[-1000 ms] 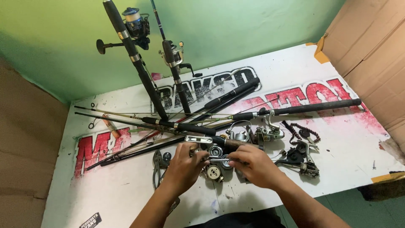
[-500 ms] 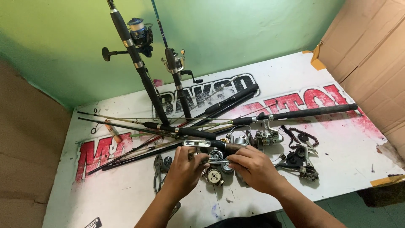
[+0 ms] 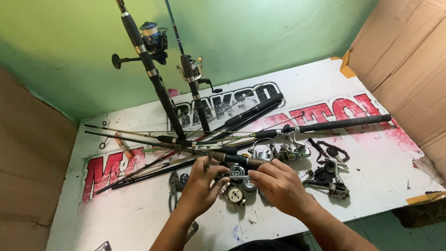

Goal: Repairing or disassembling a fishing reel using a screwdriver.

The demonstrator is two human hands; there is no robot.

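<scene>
A small silver metal reel part [image 3: 231,175] is pinched between the fingertips of both hands just above the white printed board [image 3: 381,162]. The left hand [image 3: 200,187] is curled around its left end, thumb and forefinger closed on it; the right hand [image 3: 278,183] is closed on its right end from the other side. What exactly the part is cannot be told, since the fingers cover most of it.

Directly below the hands, a round silver spool [image 3: 235,194] and a second dark round spool [image 3: 249,185] are laid on the board, close together. Grey metal pliers [image 3: 174,188] are seen just left of the left wrist. Behind the hands, a silver spinning reel [image 3: 291,151] and a long black fishing rod handle [image 3: 339,123] are spread across the board, with several thin dark rod sections [image 3: 139,139] fanned out to the left. A dismantled black reel body [image 3: 327,179] is placed to the right of the right hand. Two upright rods with reels [image 3: 153,42] are leaned against the green wall [image 3: 260,37].
</scene>
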